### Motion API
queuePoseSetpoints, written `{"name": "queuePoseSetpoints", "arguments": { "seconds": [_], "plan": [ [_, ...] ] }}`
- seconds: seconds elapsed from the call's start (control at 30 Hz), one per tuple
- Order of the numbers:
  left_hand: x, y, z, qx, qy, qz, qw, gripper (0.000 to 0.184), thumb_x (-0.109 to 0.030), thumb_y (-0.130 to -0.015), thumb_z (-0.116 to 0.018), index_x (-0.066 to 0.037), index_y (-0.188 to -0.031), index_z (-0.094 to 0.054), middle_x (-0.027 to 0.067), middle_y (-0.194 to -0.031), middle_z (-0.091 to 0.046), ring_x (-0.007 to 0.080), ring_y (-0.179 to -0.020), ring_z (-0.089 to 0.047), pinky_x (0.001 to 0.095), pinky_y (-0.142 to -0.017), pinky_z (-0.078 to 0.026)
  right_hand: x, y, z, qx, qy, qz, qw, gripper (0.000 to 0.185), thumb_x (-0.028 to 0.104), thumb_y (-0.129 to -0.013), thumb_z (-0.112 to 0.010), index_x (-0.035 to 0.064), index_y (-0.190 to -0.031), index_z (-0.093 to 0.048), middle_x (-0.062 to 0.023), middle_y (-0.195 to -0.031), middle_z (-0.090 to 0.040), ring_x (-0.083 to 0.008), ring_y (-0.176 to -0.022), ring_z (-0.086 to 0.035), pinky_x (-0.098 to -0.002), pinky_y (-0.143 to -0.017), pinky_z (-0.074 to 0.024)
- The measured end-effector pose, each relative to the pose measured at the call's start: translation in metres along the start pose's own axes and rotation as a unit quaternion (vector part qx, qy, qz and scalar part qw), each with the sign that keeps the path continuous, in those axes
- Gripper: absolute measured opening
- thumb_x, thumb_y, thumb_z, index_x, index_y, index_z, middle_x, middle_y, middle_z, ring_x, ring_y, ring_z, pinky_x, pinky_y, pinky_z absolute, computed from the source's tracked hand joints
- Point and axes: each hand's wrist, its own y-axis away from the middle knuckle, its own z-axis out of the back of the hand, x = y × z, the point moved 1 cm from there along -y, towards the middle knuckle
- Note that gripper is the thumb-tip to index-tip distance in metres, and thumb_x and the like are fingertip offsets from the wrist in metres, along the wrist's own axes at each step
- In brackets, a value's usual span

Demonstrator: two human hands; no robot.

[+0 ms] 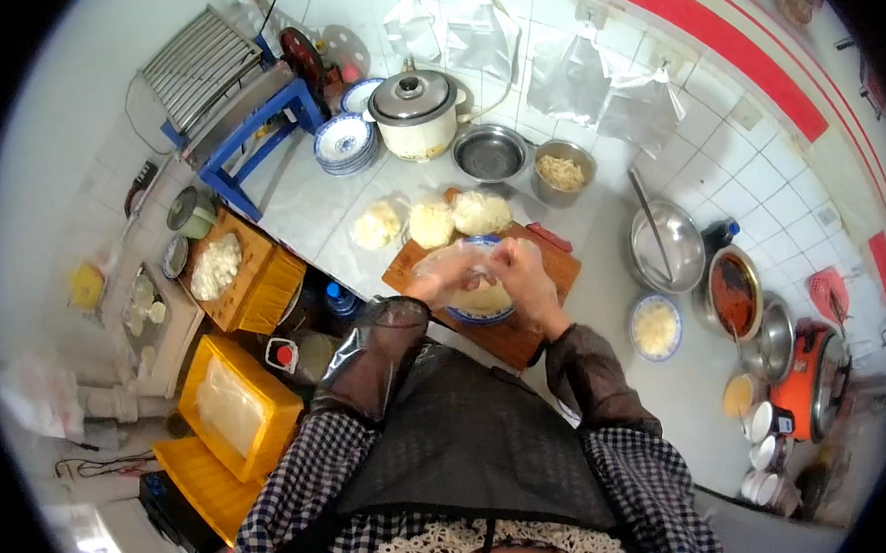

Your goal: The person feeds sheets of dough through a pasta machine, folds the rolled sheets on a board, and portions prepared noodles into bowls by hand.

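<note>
My left hand [448, 278] and my right hand [525, 277] are close together above a blue-rimmed bowl [480, 317]. The fingers of both hands are drawn in. Something pale and thin, perhaps clear film, shows around my left hand, but blur hides what it is. My right fingertips are pinched beside the left ones. Under the bowl lies a wooden cutting board [560, 267]. Beyond the board sit pale shredded heaps: one on the left [375, 225], one in the middle [430, 224] and one on the right [482, 212].
At the back stand a lidded pot [413, 118], stacked plates [344, 143], a dark metal basin [490, 154] and a filled steel pot [563, 173]. To the right are a steel bowl with a ladle [668, 249], a plate of pale shreds [656, 327] and red sauce [734, 296]. Yellow crates [231, 408] stand left.
</note>
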Motion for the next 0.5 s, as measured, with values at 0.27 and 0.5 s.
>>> {"name": "queuePoseSetpoints", "arguments": {
  "seconds": [0.27,0.5],
  "plan": [
    [-0.028,0.018,-0.009,-0.13,-0.12,-0.192,0.965,0.002,-0.006,-0.079,-0.062,-0.007,-0.08,-0.06,0.0055,-0.082,-0.058,0.0178,-0.076,-0.056,0.0298,-0.069,-0.046,-0.031,-0.019,-0.011,-0.083,-0.146,0.095,0.981,0.015,0.019,-0.088,-0.06,0.0043,-0.09,-0.06,-0.0093,-0.084,-0.06,-0.0208,-0.08,-0.058,-0.0308,-0.073,-0.0444],
    [0.003,0.015,-0.012,-0.287,-0.372,-0.226,0.853,0.015,-0.009,-0.079,-0.06,-0.011,-0.094,-0.063,0.008,-0.092,-0.06,0.03,-0.088,-0.057,0.0393,-0.075,-0.047,-0.03,-0.018,-0.007,0.087,-0.077,0.049,0.992,0.024,0.024,-0.09,-0.06,0.0019,-0.1,-0.059,-0.0107,-0.083,-0.06,-0.0176,-0.079,-0.057,-0.0312,-0.07,-0.0466]
  ]
}}
